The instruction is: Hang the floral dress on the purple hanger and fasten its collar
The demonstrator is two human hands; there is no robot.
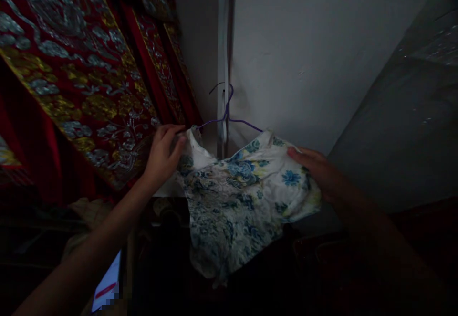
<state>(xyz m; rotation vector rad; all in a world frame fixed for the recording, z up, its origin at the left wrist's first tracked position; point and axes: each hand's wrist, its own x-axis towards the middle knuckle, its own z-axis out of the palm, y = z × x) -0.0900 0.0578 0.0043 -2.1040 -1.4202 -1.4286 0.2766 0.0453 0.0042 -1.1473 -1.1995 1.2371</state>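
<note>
A white blouse with blue, green and yellow flowers is draped on a thin purple hanger. The hanger's hook rises above the neckline, in front of a pale upright edge. At the left shoulder, my left hand is closed on the edge of the fabric, thumb and fingers close together. My right hand grips the sleeve on the other side, its thumb on top and the other fingers mostly hidden behind the cloth. The blouse's lower part hangs bunched and narrow.
Red cloth with gold and silver embroidery hangs at the left. A pale panel stands behind the hanger. At lower left is a lit screen, partly behind my left forearm. The bottom is very dark.
</note>
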